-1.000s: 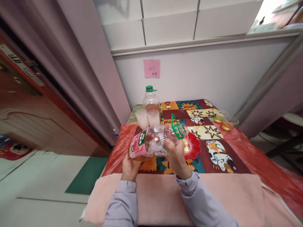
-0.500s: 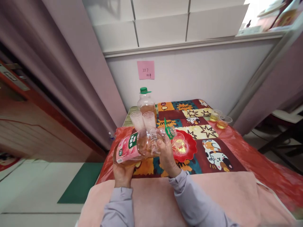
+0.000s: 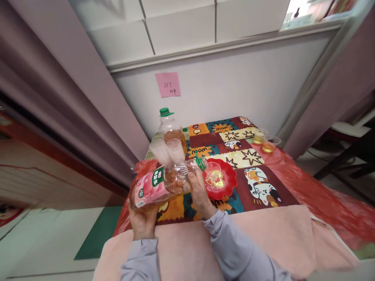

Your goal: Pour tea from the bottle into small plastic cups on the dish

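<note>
A large clear bottle (image 3: 150, 187) of amber drink, with a pink label, is held tilted in both hands. Its uncapped mouth points right, with the green cap ring at the neck, over the left side of a scalloped red plate (image 3: 230, 183). In that plate stands a clear plastic cup (image 3: 209, 171), partly hidden by the bottle's mouth. My left hand (image 3: 143, 222) supports the bottle's base from below. My right hand (image 3: 200, 193) grips near its neck, thumb on top. I cannot tell whether liquid is flowing.
Behind the bottle are two stacks of clear cups (image 3: 175, 150) and a second, green-capped bottle (image 3: 171, 127). Two cups of yellow drink (image 3: 268, 147) stand at the right edge. A patterned mat (image 3: 263, 187) and a pink cloth (image 3: 263, 230) cover the table.
The view has shifted, so things on the table sit further left in the picture. Both hands still hold the bottle tilted over the plate, at nearly the same angle.
</note>
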`<state>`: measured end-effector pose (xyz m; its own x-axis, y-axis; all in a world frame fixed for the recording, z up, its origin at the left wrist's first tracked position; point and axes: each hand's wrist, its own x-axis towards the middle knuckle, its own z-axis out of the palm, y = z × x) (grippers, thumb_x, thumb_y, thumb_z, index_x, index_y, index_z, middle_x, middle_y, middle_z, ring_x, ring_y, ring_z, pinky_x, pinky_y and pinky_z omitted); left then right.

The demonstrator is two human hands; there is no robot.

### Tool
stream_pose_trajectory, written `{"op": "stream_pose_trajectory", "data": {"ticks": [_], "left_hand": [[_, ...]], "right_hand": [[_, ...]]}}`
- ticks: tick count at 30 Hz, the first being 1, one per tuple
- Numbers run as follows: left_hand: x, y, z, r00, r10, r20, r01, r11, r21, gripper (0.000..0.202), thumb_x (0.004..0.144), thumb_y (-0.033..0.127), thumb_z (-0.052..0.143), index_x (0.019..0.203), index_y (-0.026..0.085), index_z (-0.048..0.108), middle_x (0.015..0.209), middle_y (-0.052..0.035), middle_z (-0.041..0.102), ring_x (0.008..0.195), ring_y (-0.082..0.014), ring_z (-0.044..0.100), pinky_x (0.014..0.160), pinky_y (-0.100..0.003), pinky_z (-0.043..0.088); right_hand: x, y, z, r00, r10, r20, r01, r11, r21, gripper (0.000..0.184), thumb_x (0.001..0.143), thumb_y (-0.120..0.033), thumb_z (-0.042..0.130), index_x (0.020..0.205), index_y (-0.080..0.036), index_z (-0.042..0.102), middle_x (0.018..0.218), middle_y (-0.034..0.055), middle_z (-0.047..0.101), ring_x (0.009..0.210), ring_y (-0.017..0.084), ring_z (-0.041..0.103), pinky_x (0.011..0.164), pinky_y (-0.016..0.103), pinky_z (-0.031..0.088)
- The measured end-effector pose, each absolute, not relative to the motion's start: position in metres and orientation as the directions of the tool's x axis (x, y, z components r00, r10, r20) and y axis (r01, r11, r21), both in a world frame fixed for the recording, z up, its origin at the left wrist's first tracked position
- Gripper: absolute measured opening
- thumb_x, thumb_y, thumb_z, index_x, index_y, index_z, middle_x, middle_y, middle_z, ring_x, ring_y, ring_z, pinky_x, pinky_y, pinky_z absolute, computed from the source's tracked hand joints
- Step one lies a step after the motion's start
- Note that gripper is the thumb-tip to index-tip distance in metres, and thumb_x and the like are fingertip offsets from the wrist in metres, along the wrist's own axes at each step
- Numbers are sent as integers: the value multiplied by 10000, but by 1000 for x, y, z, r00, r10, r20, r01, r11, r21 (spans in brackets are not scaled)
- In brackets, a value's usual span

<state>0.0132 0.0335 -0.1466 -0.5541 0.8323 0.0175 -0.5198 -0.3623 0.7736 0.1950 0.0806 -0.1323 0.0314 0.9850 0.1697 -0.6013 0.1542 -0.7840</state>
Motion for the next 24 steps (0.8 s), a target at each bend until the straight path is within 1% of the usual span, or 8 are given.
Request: {"op": "stream_pose_trajectory", "data": {"ticks": [5, 7, 10, 12, 16, 19, 24], "left_hand": [[16, 36, -145, -578, 816, 6, -465, -335, 820, 480, 906, 558, 728, 1328, 329, 740, 1603, -23, 604, 1557, -357, 453, 1111, -538, 575], [16, 36, -145, -569, 822, 13, -453, -326, 830, 460, 910, 523, 725, 1324, 323, 743, 1589, -26, 617, 1547, -353, 466, 1074, -510, 601], [17, 37, -143, -549, 835, 31, -448, -325, 833, 446, 897, 472, 745, 1317, 320, 745, 1594, -25, 614, 1547, -345, 468, 1071, -494, 602], [18, 37, -142, -541, 840, 37, -448, -325, 833, 444, 900, 476, 745, 1317, 323, 742, 1590, -23, 617, 1548, -343, 468, 1084, -501, 595], [21, 37, -141, -557, 830, 43, -430, -332, 839, 446, 915, 528, 729, 1317, 335, 738, 1578, -3, 628, 1554, -351, 458, 1099, -516, 590], [21, 37, -142, -549, 835, 35, -443, -326, 835, 488, 886, 520, 758, 1328, 313, 737, 1595, -22, 612, 1560, -362, 445, 1090, -504, 596], [20, 35, -143, -537, 842, 54, -438, -333, 835, 470, 897, 461, 748, 1346, 320, 729, 1588, -23, 619, 1539, -340, 479, 1077, -463, 604]], "right_hand": [[197, 84, -136, 58, 994, 90, -597, 107, -795, 635, 934, -634, 688, 1427, -243, 602, 1489, 83, 673, 1415, 268, 607, 1253, 451, 435], [197, 86, -136, 70, 994, 78, -594, 105, -798, 618, 936, -628, 682, 1414, -242, 617, 1473, 81, 683, 1413, 268, 605, 1257, 450, 428], [198, 88, -137, 70, 993, 99, -603, 121, -788, 560, 954, -620, 665, 1376, -252, 656, 1447, 72, 698, 1395, 264, 618, 1251, 441, 433], [198, 88, -138, 61, 993, 103, -612, 118, -782, 548, 959, -625, 659, 1363, -255, 664, 1442, 72, 699, 1382, 263, 627, 1244, 437, 442], [197, 87, -140, 72, 997, 32, -626, 70, -777, 576, 932, -624, 696, 1372, -256, 637, 1431, 79, 701, 1378, 260, 627, 1249, 446, 433], [197, 87, -142, 85, 996, -2, -625, 52, -779, 577, 914, -624, 711, 1346, -246, 646, 1409, 88, 712, 1372, 268, 628, 1241, 460, 440], [196, 89, -144, 102, 994, 35, -620, 91, -779, 554, 919, -605, 704, 1345, -253, 662, 1370, 73, 732, 1334, 267, 655, 1212, 466, 470]]}}
